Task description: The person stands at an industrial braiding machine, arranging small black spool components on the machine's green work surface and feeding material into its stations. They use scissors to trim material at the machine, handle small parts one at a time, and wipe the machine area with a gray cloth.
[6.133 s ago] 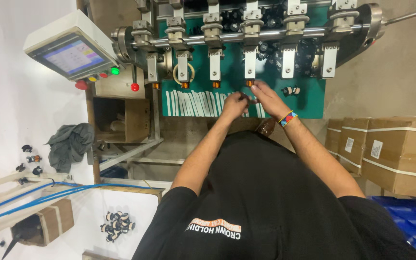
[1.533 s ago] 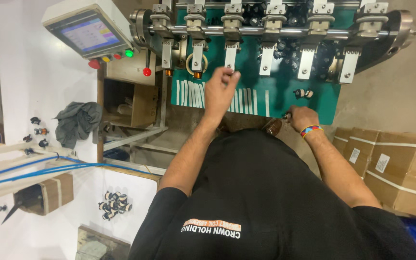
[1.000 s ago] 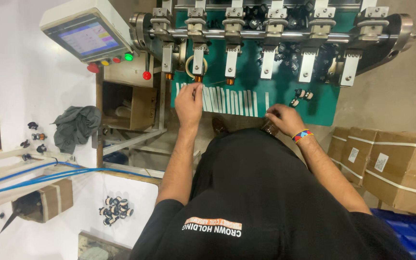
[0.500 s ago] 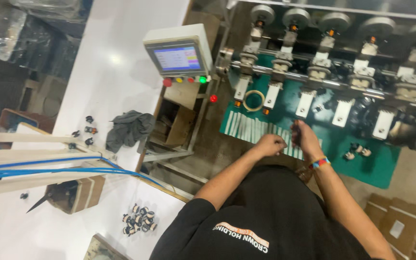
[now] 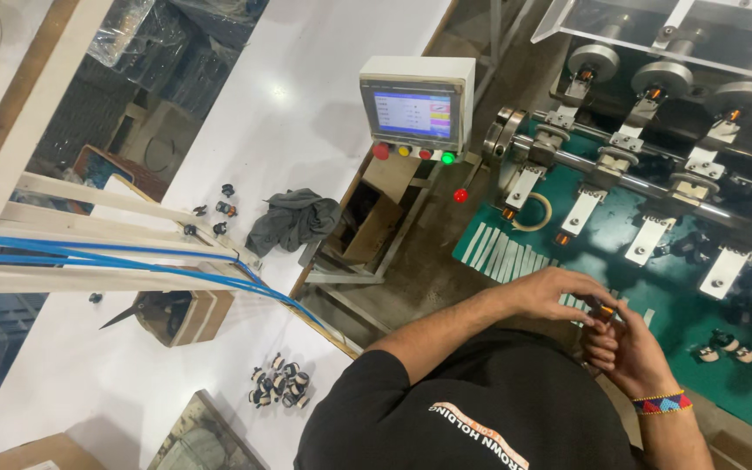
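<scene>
Both hands are brought together at the near edge of the green machine bed (image 5: 602,235), and a small copper-wound coil (image 5: 604,305) is pinched between them. The left hand (image 5: 559,292) is curled over it from above, thumb and fingertips closed on the part; the right hand (image 5: 627,352), a beaded wristband (image 5: 663,403) at its wrist, is cupped beneath with its fingers bent up around the same piece. Neither hand is spread open — both are closed in a fine grip.

From the left, a white counter (image 5: 306,104) carries a cluster of small black-and-white parts (image 5: 278,387), a crumpled grey cloth (image 5: 293,219) and a few loose black pieces (image 5: 219,209); blue tubes (image 5: 89,259) run across it. A control box with a lit screen (image 5: 415,111) and coloured buttons stands between counter and machine. On the green bed a row of white strips (image 5: 502,252) lies just left of the hands, and white clamp arms (image 5: 646,239) hang from a shaft above.

The coil is judged best kept steady by the lower hand while only the fingertips of the upper hand are worked, so the fine winding is not crushed or pulled loose. The coil sits directly between the two hands, touching both, just beside the strips and well below the clamp arms.
</scene>
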